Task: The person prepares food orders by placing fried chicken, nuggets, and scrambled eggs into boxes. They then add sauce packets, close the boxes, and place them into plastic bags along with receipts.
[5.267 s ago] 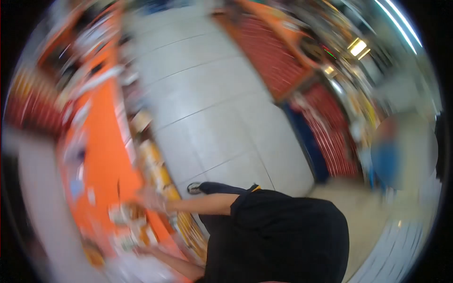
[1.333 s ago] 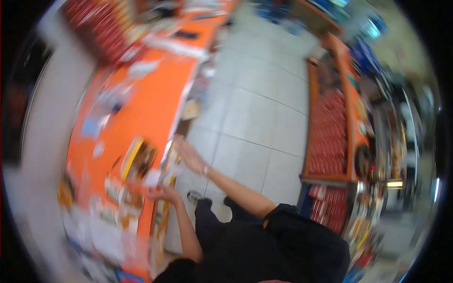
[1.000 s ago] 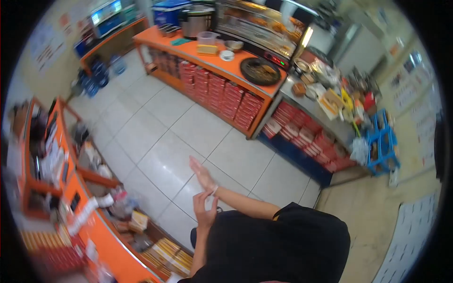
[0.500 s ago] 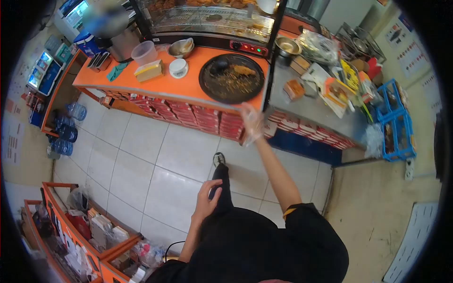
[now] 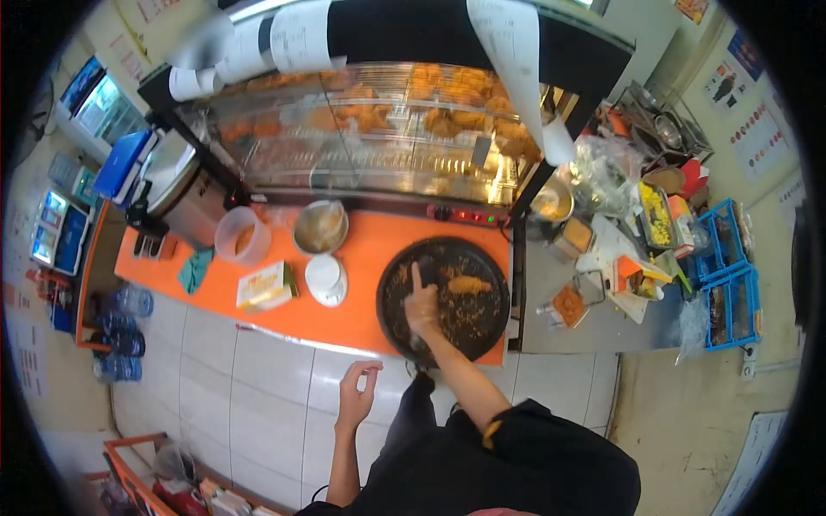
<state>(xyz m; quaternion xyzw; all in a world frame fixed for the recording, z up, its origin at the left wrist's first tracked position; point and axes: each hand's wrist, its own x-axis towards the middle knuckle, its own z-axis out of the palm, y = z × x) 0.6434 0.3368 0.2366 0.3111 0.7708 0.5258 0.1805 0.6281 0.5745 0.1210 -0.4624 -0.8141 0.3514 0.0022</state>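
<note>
My right hand (image 5: pixel 422 305), in a clear plastic glove, is over the large round black tray (image 5: pixel 495 331). Its index finger points away from me while the other fingers are partly hidden. Close by that finger lies a dark utensil (image 5: pixel 428 267), mostly covered by the hand. On the tray rest a piece of breaded fried food (image 5: pixel 469 285) and scattered crumbs. My left hand (image 5: pixel 355 393) hangs in front of the counter, fingers loosely curved and apart from the thumb, with nothing in it.
On the orange counter (image 5: pixel 361 258) are a white round container (image 5: pixel 326 279), a metal bowl (image 5: pixel 320 228), a plastic tub (image 5: pixel 243 236) and a box (image 5: pixel 267 286). Behind stands a heated display case (image 5: pixel 344 163). The steel table (image 5: pixel 551 331) at right bears food containers and blue baskets (image 5: pixel 731 305).
I have moved closer to the counter. My right hand has gone from beside the counter's front edge to over the tray. My left hand is now nearer the counter.
</note>
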